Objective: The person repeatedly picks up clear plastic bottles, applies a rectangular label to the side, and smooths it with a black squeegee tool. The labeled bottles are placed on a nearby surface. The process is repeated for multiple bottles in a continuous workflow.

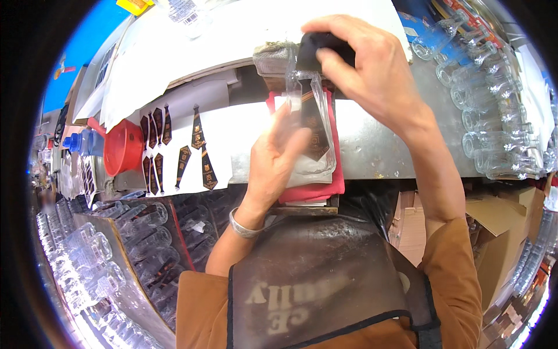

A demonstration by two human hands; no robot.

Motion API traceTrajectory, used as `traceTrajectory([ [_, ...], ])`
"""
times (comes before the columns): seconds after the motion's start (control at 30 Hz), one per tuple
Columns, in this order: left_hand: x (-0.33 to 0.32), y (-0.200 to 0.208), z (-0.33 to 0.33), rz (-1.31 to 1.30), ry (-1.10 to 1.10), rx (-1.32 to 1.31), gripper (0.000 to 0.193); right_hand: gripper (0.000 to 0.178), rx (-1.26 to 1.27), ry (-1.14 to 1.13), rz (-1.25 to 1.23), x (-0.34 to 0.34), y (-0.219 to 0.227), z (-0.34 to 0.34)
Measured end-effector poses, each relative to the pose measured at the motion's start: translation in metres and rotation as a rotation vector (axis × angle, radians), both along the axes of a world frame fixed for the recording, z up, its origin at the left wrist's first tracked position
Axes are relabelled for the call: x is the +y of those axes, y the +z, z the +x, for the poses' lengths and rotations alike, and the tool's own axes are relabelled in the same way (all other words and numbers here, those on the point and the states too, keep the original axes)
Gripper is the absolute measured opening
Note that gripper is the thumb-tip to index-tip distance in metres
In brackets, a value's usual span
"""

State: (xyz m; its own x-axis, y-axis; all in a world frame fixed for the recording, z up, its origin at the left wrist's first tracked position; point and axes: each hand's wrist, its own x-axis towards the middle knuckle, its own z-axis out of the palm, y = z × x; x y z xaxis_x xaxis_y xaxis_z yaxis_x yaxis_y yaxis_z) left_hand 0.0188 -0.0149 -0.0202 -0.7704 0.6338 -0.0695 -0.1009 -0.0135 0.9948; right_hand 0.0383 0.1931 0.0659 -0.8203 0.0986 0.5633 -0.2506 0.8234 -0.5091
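Observation:
My right hand is closed round a dark black pad, thumb and fingers curled about it; the pad's exact kind is unclear. Just below it lies a black tie-shaped decal with orange markings, within a clear outline that looks like glass or film. Beside the decal is my left hand, thumb toward it and fingertips smeared by motion. A narrow clear piece rises above those fingertips; whether they grip it cannot be made out. Pink cloth and greyish layers lie underneath.
Several tie-shaped decals lie on white paper at left, beside a red plastic pan. Clear glass bottles line the bench's right side. More bottles fill trays at lower left. A folded cloth sits beyond my hands; cardboard boxes stand lower right.

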Motion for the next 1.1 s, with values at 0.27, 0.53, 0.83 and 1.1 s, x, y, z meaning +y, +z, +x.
traceTrajectory([
  [0.27, -0.012, 0.01, 0.003, -0.061, -0.015, 0.072, 0.076, 0.027, 0.082, 0.122, 0.14, -0.018, 0.004, 0.016],
  [0.53, -0.032, 0.009, 0.015, -0.341, -0.19, 0.679, 0.122, 0.026, -0.028, 0.244, -0.026, -0.018, -0.032, 0.04],
  [0.83, -0.035, -0.007, 0.007, -0.217, -0.17, 0.583, 0.111, 0.034, -0.156, 0.439, -0.325, -0.036, -0.05, 0.112],
  [1.1, -0.029, -0.003, 0.012, -0.148, -0.112, 0.625, 0.118, 0.019, 0.072, 0.357, -0.051, -0.073, -0.035, 0.101],
])
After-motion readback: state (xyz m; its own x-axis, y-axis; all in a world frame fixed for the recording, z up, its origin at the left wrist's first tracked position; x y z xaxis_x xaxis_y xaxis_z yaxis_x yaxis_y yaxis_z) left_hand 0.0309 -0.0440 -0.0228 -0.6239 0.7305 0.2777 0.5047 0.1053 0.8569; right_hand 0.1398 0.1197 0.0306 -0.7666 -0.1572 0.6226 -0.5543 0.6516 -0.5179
